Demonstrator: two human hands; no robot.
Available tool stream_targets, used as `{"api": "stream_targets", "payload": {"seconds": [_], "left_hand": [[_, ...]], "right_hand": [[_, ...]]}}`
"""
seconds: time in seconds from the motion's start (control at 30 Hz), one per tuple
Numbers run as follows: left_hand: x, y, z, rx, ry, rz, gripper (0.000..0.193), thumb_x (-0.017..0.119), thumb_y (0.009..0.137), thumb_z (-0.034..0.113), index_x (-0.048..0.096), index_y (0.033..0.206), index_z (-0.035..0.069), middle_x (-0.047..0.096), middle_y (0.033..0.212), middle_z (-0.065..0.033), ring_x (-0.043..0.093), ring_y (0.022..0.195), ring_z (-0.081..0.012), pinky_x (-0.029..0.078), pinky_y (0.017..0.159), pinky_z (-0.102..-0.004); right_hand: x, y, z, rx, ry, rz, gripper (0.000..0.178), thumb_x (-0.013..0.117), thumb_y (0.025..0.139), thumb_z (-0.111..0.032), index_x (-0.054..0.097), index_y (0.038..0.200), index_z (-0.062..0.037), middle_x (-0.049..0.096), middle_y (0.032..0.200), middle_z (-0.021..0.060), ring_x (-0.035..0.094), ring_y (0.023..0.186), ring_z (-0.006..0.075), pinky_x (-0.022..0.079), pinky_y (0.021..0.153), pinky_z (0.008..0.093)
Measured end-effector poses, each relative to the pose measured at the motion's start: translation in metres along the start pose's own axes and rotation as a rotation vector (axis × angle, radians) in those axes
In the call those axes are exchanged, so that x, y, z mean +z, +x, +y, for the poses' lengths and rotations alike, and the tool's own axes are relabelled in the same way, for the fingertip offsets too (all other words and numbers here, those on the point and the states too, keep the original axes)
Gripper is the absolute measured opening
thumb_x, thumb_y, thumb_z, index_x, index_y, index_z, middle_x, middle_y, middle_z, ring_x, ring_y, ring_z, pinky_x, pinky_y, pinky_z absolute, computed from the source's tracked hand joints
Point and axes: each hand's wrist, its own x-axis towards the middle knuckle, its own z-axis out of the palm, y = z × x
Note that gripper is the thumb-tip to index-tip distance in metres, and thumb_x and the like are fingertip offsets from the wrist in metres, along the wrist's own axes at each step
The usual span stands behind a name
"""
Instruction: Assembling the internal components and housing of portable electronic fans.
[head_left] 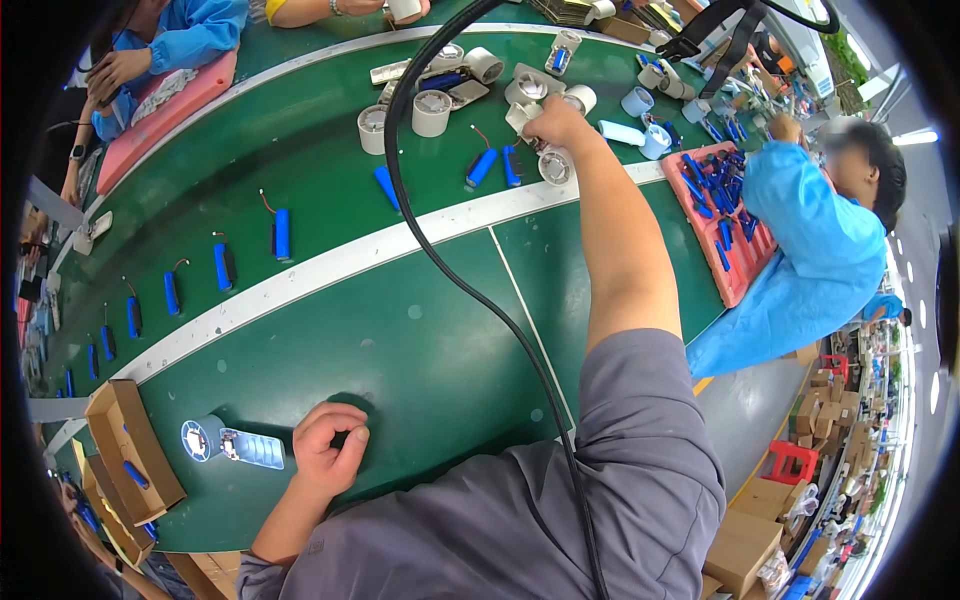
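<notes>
My right arm stretches far across the bench, and my right hand [556,124] has its fingers closed on a white plastic housing [520,114] in a cluster of similar parts. Just below that hand lies a round white housing [556,167]. Close to my body, my left hand [330,450] hovers at the green table with loosely curled fingers and nothing visible in them. To its left lies an opened white housing [204,438] with a round head and a flat handle [258,449], small wiring or electronics showing at the joint.
Blue battery packs [282,234] with leads stand in a spaced row along the green belt. A cardboard box [130,455] is at the left edge. On the right, a person in blue [800,220] sits by a red tray [735,285] of batteries. A black cable [470,285] crosses the view.
</notes>
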Motion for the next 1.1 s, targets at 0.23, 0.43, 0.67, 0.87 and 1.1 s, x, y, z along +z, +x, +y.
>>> {"api": "stream_targets", "payload": {"seconds": [0.23,0.43,0.67,0.87,1.1], "left_hand": [[0.002,0.003,0.000,-0.006,-0.005,0.015,0.006,0.065,0.073,0.001,0.059,0.075,0.001,0.064,0.081,-0.0123,0.060,0.069,-0.0226,0.047,0.062,-0.0294],[0.001,0.001,-0.002,0.008,-0.011,0.020,0.007,0.065,0.073,0.000,0.059,0.076,0.001,0.064,0.081,-0.0124,0.060,0.069,-0.0226,0.048,0.062,-0.0293],[0.001,0.007,0.000,0.035,-0.036,0.024,0.009,0.066,0.072,-0.001,0.058,0.076,0.001,0.063,0.081,-0.0114,0.060,0.068,-0.0226,0.048,0.060,-0.0299],[0.001,0.003,0.002,0.241,0.152,-0.104,0.015,0.070,0.066,0.003,0.058,0.075,0.004,0.063,0.079,-0.0091,0.060,0.066,-0.0249,0.047,0.057,-0.0327],[0.013,-0.005,0.018,0.187,0.148,-0.158,0.033,0.071,0.066,0.007,0.057,0.095,0.000,0.057,0.107,-0.0174,0.059,0.092,-0.0337,0.048,0.077,-0.0392]], "right_hand": [[-0.009,0.008,0.001,-0.015,0.128,0.049,0.035,0.070,0.058,-0.018,0.067,0.083,0.0064,0.066,0.089,0.0230,0.065,0.085,0.0341,0.051,0.076,0.0377],[-0.015,0.013,-0.007,0.029,0.037,-0.043,0.029,0.067,0.060,-0.014,0.068,0.084,0.0025,0.065,0.089,0.0232,0.065,0.084,0.0331,0.050,0.077,0.0380],[-0.060,-0.087,-0.071,-0.348,0.738,-0.017,0.041,0.062,0.070,-0.002,0.054,0.110,0.0050,0.063,0.094,0.0115,0.061,0.077,0.0165,0.051,0.065,0.0288],[0.053,-0.209,-0.220,-0.777,0.638,-0.240,0.038,0.067,0.065,-0.014,0.054,0.098,0.0003,0.060,0.085,0.0161,0.062,0.076,0.0301,0.050,0.069,0.0393],[0.076,-0.263,-0.314,-1.014,0.628,-0.552,0.054,0.074,0.061,-0.027,0.057,0.102,0.0034,0.062,0.092,0.0215,0.060,0.089,0.0345,0.048,0.077,0.0398]]}}
